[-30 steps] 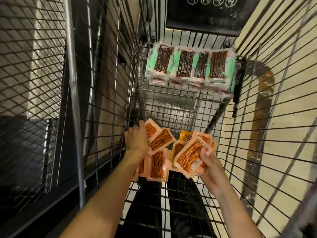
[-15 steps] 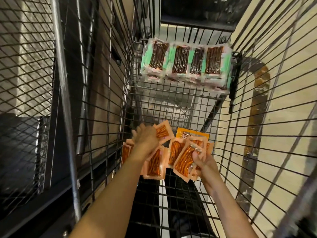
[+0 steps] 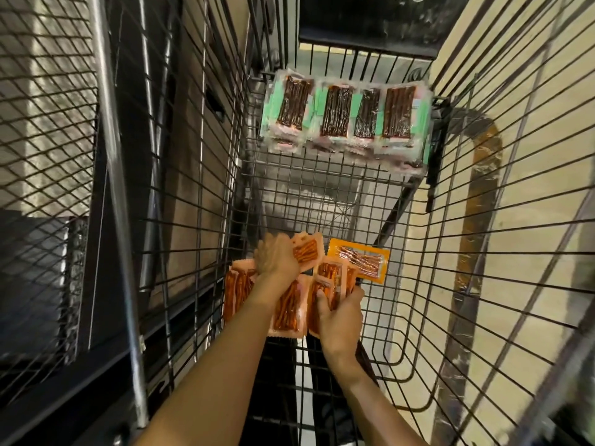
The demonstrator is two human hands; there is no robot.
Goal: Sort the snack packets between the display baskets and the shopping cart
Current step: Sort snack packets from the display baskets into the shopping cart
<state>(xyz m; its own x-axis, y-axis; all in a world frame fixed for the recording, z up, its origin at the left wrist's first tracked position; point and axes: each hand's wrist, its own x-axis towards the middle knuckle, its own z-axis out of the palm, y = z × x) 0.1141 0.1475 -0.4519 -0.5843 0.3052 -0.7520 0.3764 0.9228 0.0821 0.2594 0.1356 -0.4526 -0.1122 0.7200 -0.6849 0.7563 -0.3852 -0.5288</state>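
Note:
Both my hands reach down into the wire shopping cart (image 3: 402, 284). Several orange snack packets (image 3: 288, 307) lie in a loose pile on the cart floor. My left hand (image 3: 277, 257) is blurred and grips one orange packet (image 3: 307, 251) at the far side of the pile. My right hand (image 3: 339, 320) holds a bunch of orange packets (image 3: 331, 281) upright, thumb across their front. A darker orange packet (image 3: 360, 259) lies flat beside them. A row of green-edged packets with dark sticks (image 3: 346, 115) fills the cart's raised far shelf.
Wire mesh display racks (image 3: 48, 156) and a metal upright (image 3: 109, 156) stand to the left of the cart. A beige tiled floor (image 3: 515, 252) shows through the cart's right wall. Dark trousers (image 3: 277, 381) show below the cart floor.
My left hand has moved right and away from me across the pile, taking hold of a packet. My right hand has turned its bunch upright and drawn it closer, uncovering the darker orange packet.

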